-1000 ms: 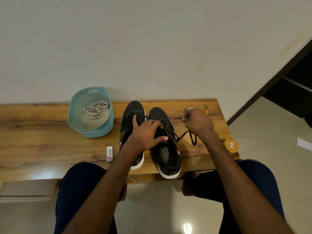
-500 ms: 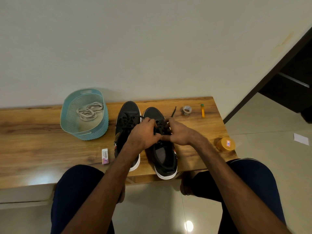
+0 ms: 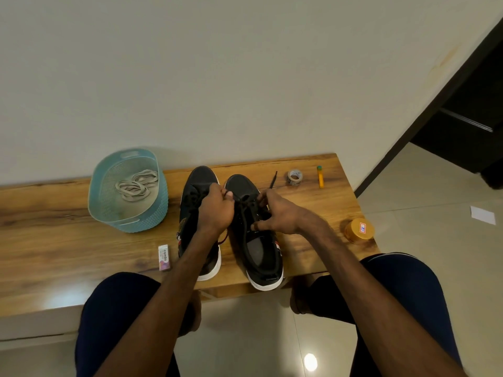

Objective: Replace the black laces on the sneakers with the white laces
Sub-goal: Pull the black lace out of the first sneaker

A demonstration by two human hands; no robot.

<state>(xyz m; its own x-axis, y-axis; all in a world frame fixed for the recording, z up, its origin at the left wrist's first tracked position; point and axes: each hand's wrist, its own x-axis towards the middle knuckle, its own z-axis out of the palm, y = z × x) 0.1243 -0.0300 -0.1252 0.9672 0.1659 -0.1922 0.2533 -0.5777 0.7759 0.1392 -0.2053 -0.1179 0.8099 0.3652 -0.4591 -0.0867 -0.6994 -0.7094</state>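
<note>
Two black sneakers stand side by side on the wooden bench, toes toward the wall: the left sneaker (image 3: 194,197) and the right sneaker (image 3: 261,257). My left hand (image 3: 216,210) pinches the black lace (image 3: 246,202) at the top of the right sneaker. My right hand (image 3: 277,212) grips the same lace on the shoe's other side. One loose end of the black lace (image 3: 273,180) lies on the bench beyond my right hand. The white laces (image 3: 136,185) lie coiled in the teal basket (image 3: 152,216).
On the wooden bench (image 3: 54,240) lie a small white eraser (image 3: 165,257), a tape roll (image 3: 294,177), a yellow glue stick (image 3: 320,176) and an orange-lidded jar (image 3: 359,230) near the right edge. My knees sit below the bench's front edge. A white paper (image 3: 483,214) lies on the floor.
My right hand came back from the right side of the bench to the right sneaker's laces. My left hand slid forward from the shoe's tongue and now pinches the lace near the toe end.
</note>
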